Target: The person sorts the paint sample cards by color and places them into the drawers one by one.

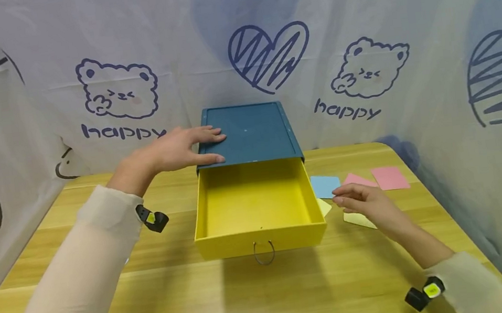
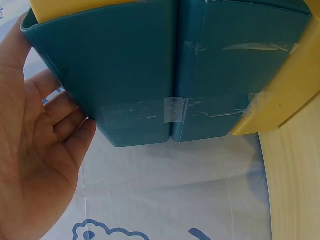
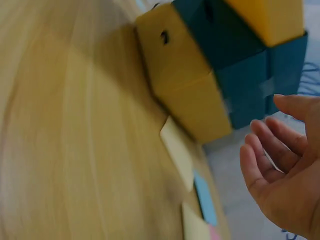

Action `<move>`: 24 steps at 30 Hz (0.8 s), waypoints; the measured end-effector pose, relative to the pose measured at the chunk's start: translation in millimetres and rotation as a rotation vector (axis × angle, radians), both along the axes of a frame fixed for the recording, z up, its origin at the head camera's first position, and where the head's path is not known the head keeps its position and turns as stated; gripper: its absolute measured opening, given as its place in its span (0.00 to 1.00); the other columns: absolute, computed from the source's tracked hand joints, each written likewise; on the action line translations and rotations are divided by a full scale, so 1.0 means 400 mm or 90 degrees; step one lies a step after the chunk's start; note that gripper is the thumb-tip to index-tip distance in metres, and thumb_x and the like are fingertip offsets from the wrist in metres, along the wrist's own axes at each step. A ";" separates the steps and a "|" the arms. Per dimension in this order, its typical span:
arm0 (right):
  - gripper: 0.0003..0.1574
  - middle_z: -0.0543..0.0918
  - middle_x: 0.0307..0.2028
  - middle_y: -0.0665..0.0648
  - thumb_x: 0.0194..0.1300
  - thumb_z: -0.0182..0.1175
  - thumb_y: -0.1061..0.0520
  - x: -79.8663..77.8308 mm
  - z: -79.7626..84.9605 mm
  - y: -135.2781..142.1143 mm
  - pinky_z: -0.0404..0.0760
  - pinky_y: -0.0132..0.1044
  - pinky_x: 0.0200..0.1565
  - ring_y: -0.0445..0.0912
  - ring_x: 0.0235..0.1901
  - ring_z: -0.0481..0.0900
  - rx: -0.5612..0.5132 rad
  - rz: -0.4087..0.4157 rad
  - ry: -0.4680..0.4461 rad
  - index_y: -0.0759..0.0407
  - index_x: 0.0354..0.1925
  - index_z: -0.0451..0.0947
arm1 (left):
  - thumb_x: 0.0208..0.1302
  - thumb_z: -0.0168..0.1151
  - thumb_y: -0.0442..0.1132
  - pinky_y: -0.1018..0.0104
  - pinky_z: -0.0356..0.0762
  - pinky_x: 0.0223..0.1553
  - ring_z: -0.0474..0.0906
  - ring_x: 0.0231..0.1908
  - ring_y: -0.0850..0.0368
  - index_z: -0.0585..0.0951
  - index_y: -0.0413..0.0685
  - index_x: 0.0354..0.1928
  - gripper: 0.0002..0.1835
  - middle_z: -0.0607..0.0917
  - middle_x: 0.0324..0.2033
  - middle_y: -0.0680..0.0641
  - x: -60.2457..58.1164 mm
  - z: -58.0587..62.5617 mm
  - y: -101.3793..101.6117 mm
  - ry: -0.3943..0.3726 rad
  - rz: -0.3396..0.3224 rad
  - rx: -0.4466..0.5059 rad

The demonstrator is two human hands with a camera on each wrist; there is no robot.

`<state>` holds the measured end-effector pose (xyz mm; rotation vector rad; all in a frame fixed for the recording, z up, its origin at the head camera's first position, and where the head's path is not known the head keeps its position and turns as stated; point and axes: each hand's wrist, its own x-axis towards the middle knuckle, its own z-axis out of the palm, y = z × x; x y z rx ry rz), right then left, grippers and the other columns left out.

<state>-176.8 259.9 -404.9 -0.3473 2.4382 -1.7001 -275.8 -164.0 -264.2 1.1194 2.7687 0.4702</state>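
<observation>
A dark teal drawer cabinet [image 1: 247,130] stands at the back of the table, its yellow drawer [image 1: 257,203] pulled out toward me. A thin ring handle [image 1: 264,254] hangs from the drawer's front. My left hand [image 1: 178,149] rests on the cabinet's top left edge; in the left wrist view its fingers touch the teal side. To the right of the drawer, my right hand [image 1: 374,209] hovers over paper notes with loosely bent fingers, holding nothing. Below it lie a blue note [image 1: 325,187], pink notes [image 1: 390,178] and yellow notes [image 1: 358,220].
Two teal units joined by clear tape [image 2: 174,109] stack above a yellow bottom section [image 3: 172,65] on the wooden table [image 1: 270,302]. A white printed sheet [image 1: 188,38] hangs behind and at both sides. Black straps with small devices [image 1: 152,218] circle both wrists.
</observation>
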 end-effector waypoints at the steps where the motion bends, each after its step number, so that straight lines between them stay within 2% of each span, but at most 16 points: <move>1: 0.26 0.78 0.54 0.65 0.71 0.59 0.49 -0.008 -0.012 0.000 0.80 0.41 0.52 0.52 0.52 0.79 0.033 -0.001 0.011 0.66 0.59 0.74 | 0.64 0.57 0.66 0.43 0.51 0.70 0.49 0.73 0.47 0.65 0.55 0.73 0.40 0.57 0.74 0.48 0.000 -0.001 0.000 0.000 -0.002 0.000; 4: 0.29 0.80 0.54 0.64 0.69 0.61 0.46 -0.030 -0.047 -0.006 0.79 0.46 0.52 0.57 0.53 0.78 0.138 0.006 0.048 0.65 0.59 0.75 | 0.64 0.57 0.66 0.43 0.50 0.70 0.49 0.74 0.48 0.66 0.54 0.73 0.40 0.57 0.74 0.48 0.001 -0.003 -0.001 0.001 -0.002 0.001; 8: 0.32 0.78 0.57 0.66 0.68 0.63 0.47 -0.055 -0.092 -0.018 0.78 0.52 0.53 0.61 0.55 0.77 0.224 0.002 0.083 0.66 0.62 0.73 | 0.64 0.57 0.66 0.44 0.49 0.70 0.48 0.74 0.49 0.66 0.54 0.72 0.40 0.58 0.74 0.49 0.001 -0.003 0.000 0.003 -0.003 0.008; 14: 0.37 0.76 0.59 0.68 0.64 0.67 0.53 -0.083 -0.148 -0.038 0.72 0.54 0.58 0.60 0.57 0.75 0.261 -0.037 0.110 0.67 0.66 0.68 | 0.64 0.57 0.66 0.44 0.49 0.70 0.48 0.74 0.50 0.66 0.54 0.72 0.40 0.58 0.74 0.49 0.001 -0.005 0.002 -0.001 -0.003 0.015; 18: 0.38 0.77 0.58 0.66 0.59 0.66 0.59 -0.099 -0.163 -0.055 0.69 0.54 0.61 0.58 0.58 0.73 0.280 -0.051 0.143 0.68 0.65 0.68 | 0.65 0.57 0.65 0.43 0.47 0.70 0.47 0.74 0.50 0.66 0.55 0.72 0.39 0.58 0.74 0.49 0.000 -0.003 0.001 -0.001 0.002 0.018; 24: 0.36 0.75 0.59 0.68 0.54 0.51 0.73 -0.108 -0.171 -0.074 0.68 0.56 0.62 0.62 0.60 0.72 0.326 -0.048 0.181 0.70 0.64 0.69 | 0.65 0.57 0.65 0.42 0.46 0.70 0.47 0.74 0.50 0.67 0.55 0.72 0.38 0.58 0.74 0.50 0.000 -0.001 0.001 -0.008 0.003 0.024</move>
